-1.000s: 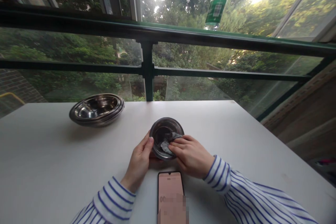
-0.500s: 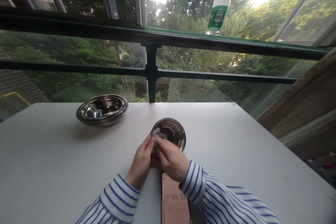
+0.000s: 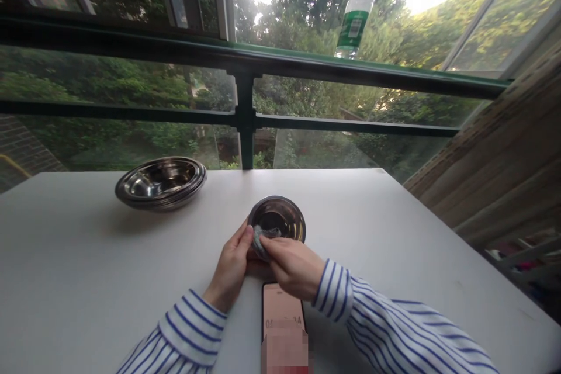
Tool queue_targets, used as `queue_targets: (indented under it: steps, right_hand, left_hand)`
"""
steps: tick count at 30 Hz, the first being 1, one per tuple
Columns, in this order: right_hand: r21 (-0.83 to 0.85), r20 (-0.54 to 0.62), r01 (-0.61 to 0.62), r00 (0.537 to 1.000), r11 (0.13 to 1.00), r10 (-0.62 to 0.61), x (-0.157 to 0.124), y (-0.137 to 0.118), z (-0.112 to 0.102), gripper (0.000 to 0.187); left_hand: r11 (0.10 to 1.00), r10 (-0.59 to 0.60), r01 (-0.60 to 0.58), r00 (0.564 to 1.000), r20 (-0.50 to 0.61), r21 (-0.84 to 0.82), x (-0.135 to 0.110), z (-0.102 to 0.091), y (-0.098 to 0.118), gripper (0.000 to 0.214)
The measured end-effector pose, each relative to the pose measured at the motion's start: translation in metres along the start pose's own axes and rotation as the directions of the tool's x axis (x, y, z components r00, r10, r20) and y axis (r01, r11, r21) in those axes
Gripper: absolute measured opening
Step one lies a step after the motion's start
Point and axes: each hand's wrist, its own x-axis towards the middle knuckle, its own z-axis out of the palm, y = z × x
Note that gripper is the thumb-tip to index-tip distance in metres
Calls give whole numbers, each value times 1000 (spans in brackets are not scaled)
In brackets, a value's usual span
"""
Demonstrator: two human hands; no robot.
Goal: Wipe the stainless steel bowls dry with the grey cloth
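A small shiny metal bowl [image 3: 297,222] is in front of me, tilted slightly so that its inside faces me. My left hand [image 3: 231,263] grips the left side of its rim, thumb on top. A crumpled grey-green cloth [image 3: 259,241] is pinched in the fingers of my right hand [image 3: 295,266]. It presses against the near left part of the bowl's inner wall. My right hand covers the bowl's near right edge. Just below the bowl, a phone [image 3: 284,304] with a pink screen showing a timer lies on the table.
At the far left of the white table [image 3: 131,280] stands a stack of metal bowls [image 3: 175,201]. Behind the table's far edge runs a dark green railing [image 3: 184,52] with a plastic bottle [image 3: 354,23] on it. A brown curtain [image 3: 482,169] hangs at the right.
My right hand has moved the cloth a little down along the bowl's inner wall, its wrist shifting right. My left hand still holds the rim. The whole view has shifted slightly.
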Motion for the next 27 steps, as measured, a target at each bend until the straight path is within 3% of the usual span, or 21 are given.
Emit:
queue_targets:
  steps: [3,6,11,15,19,22,27]
  right_hand:
    - [232,-210,-122,962,965,172,18,-11,18,38]
    - [206,-274,-83,952,975,138,20,-13,29,42]
    - [-152,-106,64,991,986,-81,-8,1,22,50]
    - [-359,79,145,989,922,-125,-26,22,-5,48]
    - [-490,155,200,978,848,-141,-22,43,-29,41]
    - [-517,168,217,974,828,-151,-15,46,-33,38]
    - [-288,157,160,980,944,-118,-10,25,-13,34]
  left_hand:
    - [999,33,-33,999,1,-8,3,-3,-2,52]
    - [995,97,-97,995,-29,-1,5,-6,-3,49]
    - [997,68,-67,997,-28,24,4,-5,0,55]
    - [995,-5,5,1000,1,102,2,-3,6,58]
    - [985,-51,43,998,44,168,2,-1,10,58]
    - [986,-36,32,999,19,162,2,0,9,56]
    - [989,6,-4,1000,-17,147,5,0,4,56]
